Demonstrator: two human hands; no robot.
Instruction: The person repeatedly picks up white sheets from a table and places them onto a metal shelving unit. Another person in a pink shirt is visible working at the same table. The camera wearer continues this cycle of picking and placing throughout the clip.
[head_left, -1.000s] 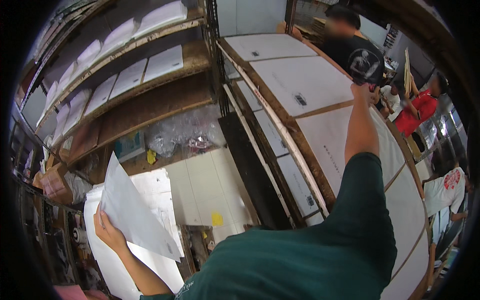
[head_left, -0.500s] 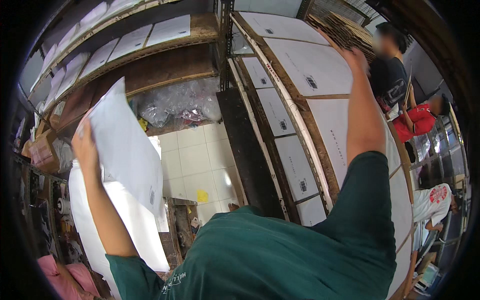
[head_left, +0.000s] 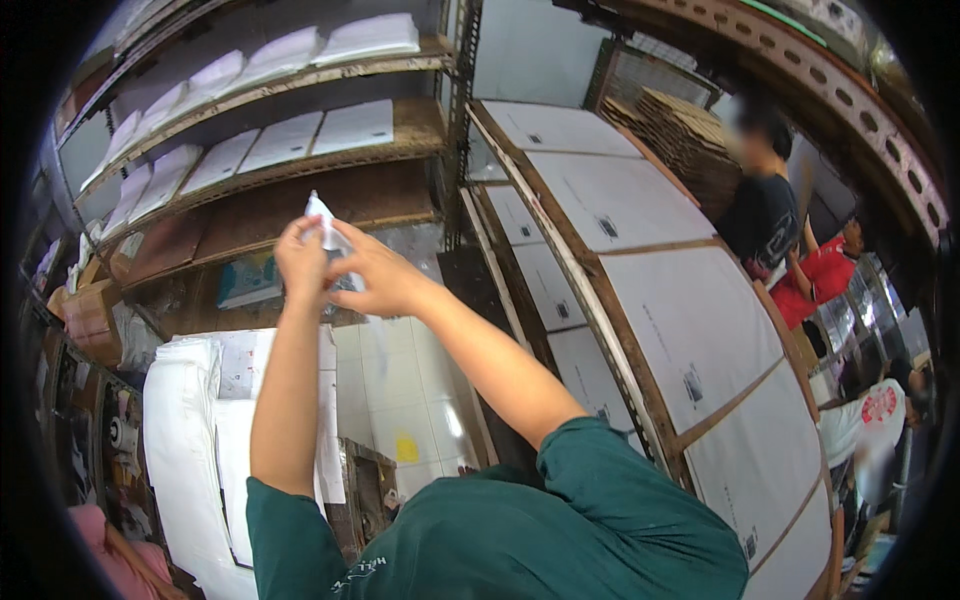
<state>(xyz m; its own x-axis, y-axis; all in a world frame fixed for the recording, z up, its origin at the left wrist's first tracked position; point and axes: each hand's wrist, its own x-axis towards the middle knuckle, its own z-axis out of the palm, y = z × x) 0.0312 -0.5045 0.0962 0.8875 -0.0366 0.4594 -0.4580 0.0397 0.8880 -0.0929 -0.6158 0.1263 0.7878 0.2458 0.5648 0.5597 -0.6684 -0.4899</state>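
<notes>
Both hands meet in front of me, at the height of the left shelves. A thin white mailing bag (head_left: 326,213), seen nearly edge-on, is pinched in my left hand (head_left: 302,262). My right hand (head_left: 385,280) comes in from the right, its fingers curved round the bag's near part; the exact contact is partly hidden. Below the left forearm lies a thick stack of white bags (head_left: 183,440). To the right, a sloping rack carries flat white bags (head_left: 665,330) with small dark printed patches, laid side by side.
Metal shelves (head_left: 300,75) at the left back hold more white stacks. Under them are clear plastic wrap and tiled floor (head_left: 380,365). A cardboard box (head_left: 95,310) stands far left. Beyond the rack are stacked cardboard (head_left: 680,140), a person in black (head_left: 765,215) and a person in red (head_left: 820,275).
My right hand has left the rack and come across to the left one. My left hand has moved right, and the bag, broad side showing before, is now nearly edge-on.
</notes>
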